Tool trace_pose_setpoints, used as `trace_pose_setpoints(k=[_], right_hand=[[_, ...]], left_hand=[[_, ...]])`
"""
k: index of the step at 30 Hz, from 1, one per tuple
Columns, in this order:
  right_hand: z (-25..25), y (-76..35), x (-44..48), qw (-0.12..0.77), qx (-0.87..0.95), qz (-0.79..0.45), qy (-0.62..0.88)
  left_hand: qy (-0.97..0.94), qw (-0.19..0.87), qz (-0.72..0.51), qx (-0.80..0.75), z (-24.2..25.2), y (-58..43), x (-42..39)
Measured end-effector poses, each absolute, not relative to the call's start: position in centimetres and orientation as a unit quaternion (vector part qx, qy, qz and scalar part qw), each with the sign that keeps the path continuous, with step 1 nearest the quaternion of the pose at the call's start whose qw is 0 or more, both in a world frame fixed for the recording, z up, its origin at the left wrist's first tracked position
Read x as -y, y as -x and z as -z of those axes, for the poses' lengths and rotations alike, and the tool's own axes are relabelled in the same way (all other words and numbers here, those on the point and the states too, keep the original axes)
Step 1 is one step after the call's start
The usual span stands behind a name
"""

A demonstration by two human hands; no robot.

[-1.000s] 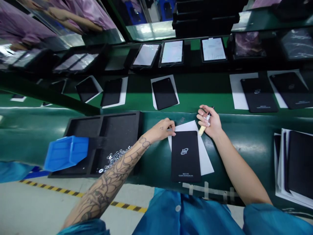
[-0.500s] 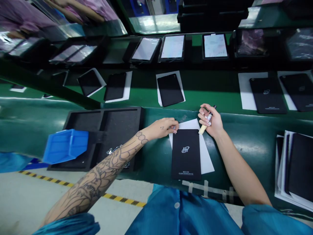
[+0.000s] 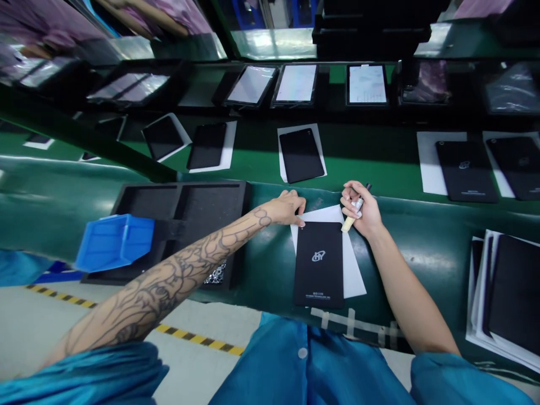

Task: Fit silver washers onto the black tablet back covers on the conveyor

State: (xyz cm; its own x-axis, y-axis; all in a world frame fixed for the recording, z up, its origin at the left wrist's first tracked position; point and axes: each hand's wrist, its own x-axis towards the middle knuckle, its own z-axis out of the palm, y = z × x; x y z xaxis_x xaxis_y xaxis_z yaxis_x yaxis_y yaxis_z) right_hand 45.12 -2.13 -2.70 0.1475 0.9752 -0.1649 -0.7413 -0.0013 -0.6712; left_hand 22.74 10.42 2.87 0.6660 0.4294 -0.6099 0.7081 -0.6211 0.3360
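Note:
A black tablet point(image 3: 318, 264) lies face down with a silver logo on its back, on a white sheet point(image 3: 354, 267) on the green bench. My left hand point(image 3: 287, 208) rests at the sheet's top left edge, its fingertips by the tablet's upper corner, holding nothing. My right hand point(image 3: 358, 211) sits just above the sheet's top right and grips a small pen-like tool point(image 3: 352, 216) with a cream handle and a dark tip. My fingers hide part of the tool.
A black foam tray point(image 3: 181, 225) with loose metal washers point(image 3: 215, 274) lies left of my arm, with a blue plastic bin point(image 3: 113, 243) on it. Black tablets stack on white sheets point(image 3: 512, 292) at right. Further tablets lie on a green belt point(image 3: 358, 149) ahead.
My left forearm has swung to lie flatter across the tray, covering more of the washers. My left hand has shifted slightly up the sheet. My right hand and its tool stay nearly still.

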Motion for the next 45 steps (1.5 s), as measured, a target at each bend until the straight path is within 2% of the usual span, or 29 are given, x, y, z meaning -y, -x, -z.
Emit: trace_pose_setpoints(k=[6,11,14,18,21,23,25,28,31,35,40,45], right_hand=[[2.5,-44.9,2.1,0.679,0.183,-0.628,0.333],[1.8,-45.3,2.4,0.681,0.175,-0.628,0.333],[-0.5,-44.9,3.2,0.705,0.183,-0.603,0.325],[-3.5,-41.0,3.7,0.700,0.274,-0.570,0.333],[-3.2,-36.7,3.1,0.701,0.328,-0.527,0.352],[-2.2,-34.5,2.3,0.707,0.344,-0.496,0.370],[-1.3,-33.3,1.6,0.706,0.361,-0.475,0.383],[-0.5,-32.6,0.8,0.690,0.394,-0.461,0.396],[-0.1,-32.3,0.5,0.656,0.424,-0.465,0.417],[0.4,-32.0,0.5,0.605,0.475,-0.459,0.446],[0.7,-31.7,1.0,0.603,0.460,-0.438,0.483],[0.7,-32.0,1.2,0.564,0.506,-0.425,0.495]], left_hand=[[-0.922,0.198,0.280,-0.180,-3.4,-27.3,-12.0],[-0.958,0.141,0.235,-0.080,-2.0,-29.1,-11.4],[-0.958,0.142,0.210,-0.135,-1.5,-28.8,-11.4],[-0.925,0.200,0.163,-0.280,-2.4,-25.0,-10.9],[-0.911,0.234,0.019,-0.339,-3.2,-18.8,-8.7],[-0.881,0.210,-0.107,-0.410,-3.3,-13.5,-6.5],[-0.830,0.167,-0.176,-0.503,-2.9,-8.0,-4.3],[-0.793,0.145,-0.170,-0.567,-1.5,-1.2,-1.5],[-0.796,0.153,-0.145,-0.567,0.1,1.8,0.9],[-0.788,0.141,-0.154,-0.579,0.9,1.3,2.6],[-0.778,0.151,-0.181,-0.582,0.9,0.7,2.4],[-0.760,0.165,-0.209,-0.593,0.1,0.9,2.0]])
